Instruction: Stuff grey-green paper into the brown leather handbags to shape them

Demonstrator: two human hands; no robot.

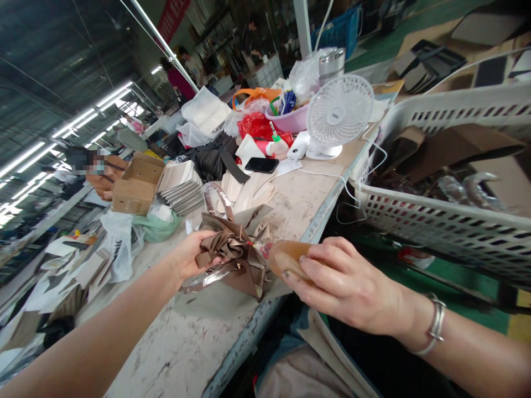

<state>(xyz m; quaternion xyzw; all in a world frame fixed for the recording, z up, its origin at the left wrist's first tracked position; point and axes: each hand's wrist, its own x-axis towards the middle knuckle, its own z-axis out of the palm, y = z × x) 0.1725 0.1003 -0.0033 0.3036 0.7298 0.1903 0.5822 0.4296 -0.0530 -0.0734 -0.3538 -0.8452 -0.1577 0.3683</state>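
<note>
Left hand [194, 258] grips crumpled bag [243, 260] on counter [199, 342], right hand [346, 284] holds tan block [288, 255] against it; work looks midway.

The desk [298, 204] runs from the lower left to the upper centre of the frame. A white fan [339, 113] stands at upper centre, near the desk's right edge. A white cable [327, 176] lies in front of it and drops over that edge. A steel flask [331, 63] stands behind the fan. Left of the fan are a lilac bowl [290, 119], a red bag [257, 126] and a black phone [261, 165]. An open cardboard box [138, 183] sits at centre left beside a stack of beige sheets [181, 188]. A white slatted basket [435, 221] occupies the right of the frame.
</note>
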